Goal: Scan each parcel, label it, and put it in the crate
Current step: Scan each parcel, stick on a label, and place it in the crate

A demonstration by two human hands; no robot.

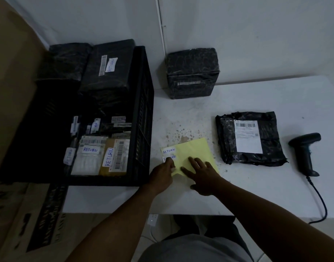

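Room: dim corner, white walls, white counter [256,186] with a stained patch in the middle, pretty dark overall.
Crate: black plastic crate [143,114] sat at the counter's left end, already loaded with parcels, most of them showing handwritten RETURN stickers, plus a big black-wrapped box [107,72] on top that was labelled too. So a good chunk looked done.
Still to go: two parcels were out on the counter, a black-wrapped cube [191,72] at the back by the wall and a flat black mailer [251,138] with a white shipping label. No RETURN sticker visible on either.
Scanner: black handheld barcode scanner [306,154] lay untouched just right of the mailer, cord trailing off the edge.
Stickers: yellow backing sheet [196,152] had two RETURN stickers left on its left edge.
Left hand [162,174]: grip was pinched on the lower RETURN sticker [169,158], looked like peeling it.
Right hand [202,174]: fingers spread flat, pressing the sheet down.
Guess: mailer's probably next for that sticker.
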